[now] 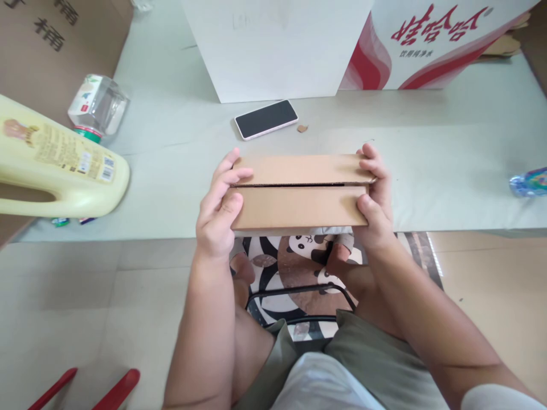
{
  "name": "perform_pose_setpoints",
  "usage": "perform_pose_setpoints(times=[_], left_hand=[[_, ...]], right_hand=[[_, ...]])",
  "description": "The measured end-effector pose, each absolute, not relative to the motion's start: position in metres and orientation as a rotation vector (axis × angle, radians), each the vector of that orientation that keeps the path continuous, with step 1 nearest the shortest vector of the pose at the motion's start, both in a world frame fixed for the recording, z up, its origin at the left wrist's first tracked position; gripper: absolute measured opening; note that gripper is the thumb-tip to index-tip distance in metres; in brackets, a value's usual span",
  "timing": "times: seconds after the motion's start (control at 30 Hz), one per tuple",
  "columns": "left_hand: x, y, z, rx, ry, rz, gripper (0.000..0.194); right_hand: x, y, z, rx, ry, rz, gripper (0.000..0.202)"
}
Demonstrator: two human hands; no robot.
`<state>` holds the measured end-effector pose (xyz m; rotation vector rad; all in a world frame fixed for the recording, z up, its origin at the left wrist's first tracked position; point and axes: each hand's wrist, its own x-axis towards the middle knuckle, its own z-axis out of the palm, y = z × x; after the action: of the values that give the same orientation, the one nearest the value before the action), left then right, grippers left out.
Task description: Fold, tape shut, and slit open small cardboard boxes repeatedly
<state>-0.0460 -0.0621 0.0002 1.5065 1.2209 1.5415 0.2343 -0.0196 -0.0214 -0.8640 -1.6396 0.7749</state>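
Between my two hands is a small brown cardboard box [299,206], held over the near edge of the table. A thin dark gap runs along the box's long side, between its upper and lower flaps. My left hand [220,208] grips the left end, thumb on the lower part and fingers round the upper one. At the right end my right hand [376,196] has its thumb pressed on the near side and its fingers curled over the far corner. Just beyond the box lies a phone [265,119] with a dark screen. A small brown scrap [302,128] sits beside the phone.
A white box [282,51] and a red-and-white carton [410,54] stand at the back of the table [427,171]. To the left are a yellow jug [60,159], a clear bottle [96,108] and a large brown carton [81,34]. A shiny plastic item [530,182] lies far right.
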Motion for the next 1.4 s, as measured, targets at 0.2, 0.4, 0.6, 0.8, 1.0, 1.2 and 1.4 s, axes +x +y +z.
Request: perform_pose_setpoints(times=[0.2, 0.4, 0.6, 0.8, 1.0, 1.2, 1.4], left_hand=[[-0.044, -0.061, 0.001, 1.522, 1.256, 1.556, 0.035], [-0.042, -0.061, 0.000, 1.556, 1.263, 1.603, 0.029], [-0.038, -0.060, 0.005, 1.569, 1.303, 1.597, 0.029], [-0.039, -0.058, 0.002, 1.569, 1.283, 1.635, 0.023], [-0.040, -0.058, 0.000, 1.598, 1.272, 1.668, 0.021], [-0.044, -0.058, 0.004, 1.634, 1.320, 1.623, 0.024], [-0.050, -0.058, 0.003, 1.567, 1.287, 1.645, 0.021]], right_hand=[[0.234, -0.023, -0.021, -0.871, -1.633, 0.737, 0.043], [0.234, -0.025, -0.017, -0.894, -1.650, 0.722, 0.041], [0.235, -0.024, -0.019, -0.923, -1.637, 0.730, 0.030], [0.233, -0.018, -0.025, -0.909, -1.631, 0.702, 0.030], [0.230, -0.019, -0.022, -0.899, -1.606, 0.682, 0.030], [0.231, -0.018, -0.027, -0.873, -1.550, 0.734, 0.050], [0.243, -0.005, -0.043, -0.905, -1.435, 0.828, 0.061]])
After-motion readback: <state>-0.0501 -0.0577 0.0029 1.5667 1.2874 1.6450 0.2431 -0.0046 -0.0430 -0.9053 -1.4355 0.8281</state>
